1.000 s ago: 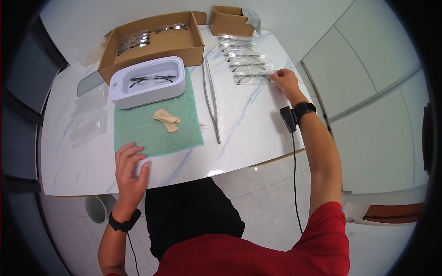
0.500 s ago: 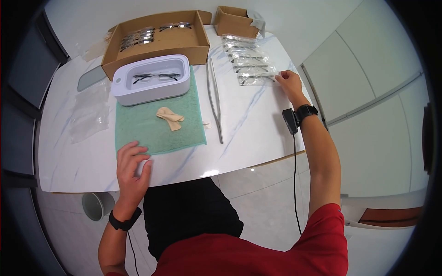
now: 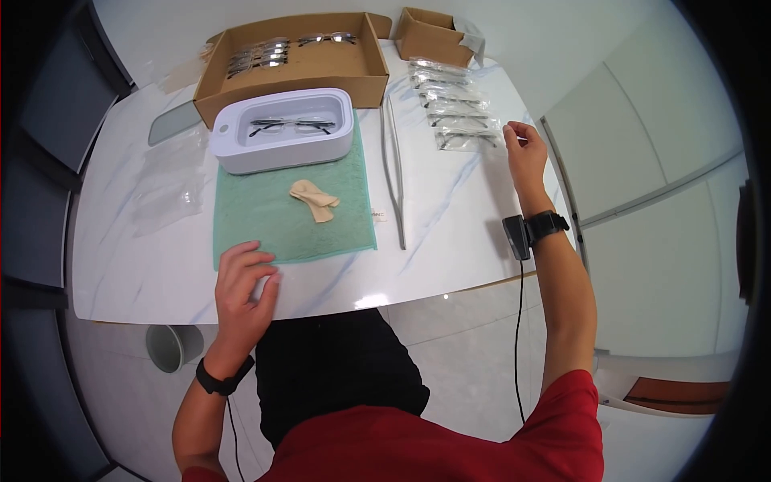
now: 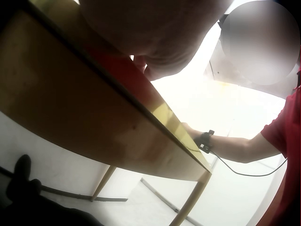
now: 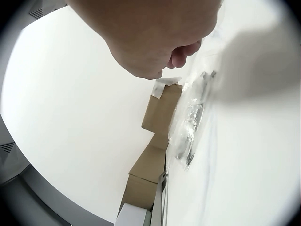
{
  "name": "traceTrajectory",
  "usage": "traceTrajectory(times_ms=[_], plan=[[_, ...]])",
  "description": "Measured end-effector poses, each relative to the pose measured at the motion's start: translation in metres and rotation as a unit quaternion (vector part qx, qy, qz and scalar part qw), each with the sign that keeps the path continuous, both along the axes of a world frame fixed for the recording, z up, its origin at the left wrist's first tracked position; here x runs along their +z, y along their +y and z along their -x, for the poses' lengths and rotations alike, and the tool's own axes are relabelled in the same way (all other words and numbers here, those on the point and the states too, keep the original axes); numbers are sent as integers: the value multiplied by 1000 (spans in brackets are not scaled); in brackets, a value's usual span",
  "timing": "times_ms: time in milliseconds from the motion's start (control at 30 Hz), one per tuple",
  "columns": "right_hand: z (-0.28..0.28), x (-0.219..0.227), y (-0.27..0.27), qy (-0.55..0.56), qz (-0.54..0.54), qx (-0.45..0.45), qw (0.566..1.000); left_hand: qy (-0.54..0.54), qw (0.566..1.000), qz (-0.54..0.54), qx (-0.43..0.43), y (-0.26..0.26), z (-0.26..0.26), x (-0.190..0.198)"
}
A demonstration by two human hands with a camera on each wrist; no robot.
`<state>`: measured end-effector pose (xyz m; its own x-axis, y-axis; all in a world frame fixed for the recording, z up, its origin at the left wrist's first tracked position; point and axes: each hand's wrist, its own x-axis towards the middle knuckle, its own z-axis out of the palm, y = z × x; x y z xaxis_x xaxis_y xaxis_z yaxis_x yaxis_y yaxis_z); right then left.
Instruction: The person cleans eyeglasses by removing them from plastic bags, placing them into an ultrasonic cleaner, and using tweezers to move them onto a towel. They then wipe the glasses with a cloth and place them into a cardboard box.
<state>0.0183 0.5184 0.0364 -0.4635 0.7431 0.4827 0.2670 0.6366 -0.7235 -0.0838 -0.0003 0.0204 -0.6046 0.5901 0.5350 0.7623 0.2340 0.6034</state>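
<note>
In the head view, my left hand (image 3: pixel 245 301) rests at the table's front edge, its fingers loosely bent beside a green cloth (image 3: pixel 265 233), holding nothing. My right hand (image 3: pixel 528 165) hovers at the right end of the nearest clear bag (image 3: pixel 468 141), which has glasses inside; its fingers are loosely curled with nothing visible between them. Several similar bags lie in a column behind that one. In the right wrist view, bagged glasses (image 5: pixel 194 117) lie beyond my curled fingers. A white-lilac tub (image 3: pixel 281 153) holds a pair of glasses (image 3: pixel 291 127).
A beige crumpled piece (image 3: pixel 315 199) lies on the cloth. Long metal tweezers (image 3: pixel 395 173) lie right of it. Behind stand a cardboard tray (image 3: pixel 321 68) with several glasses and a small box (image 3: pixel 434 40). Empty bags (image 3: pixel 169 181) and a grey lid (image 3: pixel 173 122) lie left.
My right hand's fingertips have come slightly up and away from the nearest bag's right end. The left hand has stayed in place; the head view has shifted a little.
</note>
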Motion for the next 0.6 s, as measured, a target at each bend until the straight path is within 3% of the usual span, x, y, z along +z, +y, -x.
traceTrajectory(times_ms=[267, 500, 600], plan=[[4, 13, -62, 18, 96, 92, 991, 2, 1000, -6, -3, 1, -1, 0], [6, 6, -92, 1, 95, 155, 983, 5, 1000, -15, -1, 2, -1, -1], [2, 9, -107, -27, 48, 180, 982, 2, 1000, -19, -2, 2, -2, 0]])
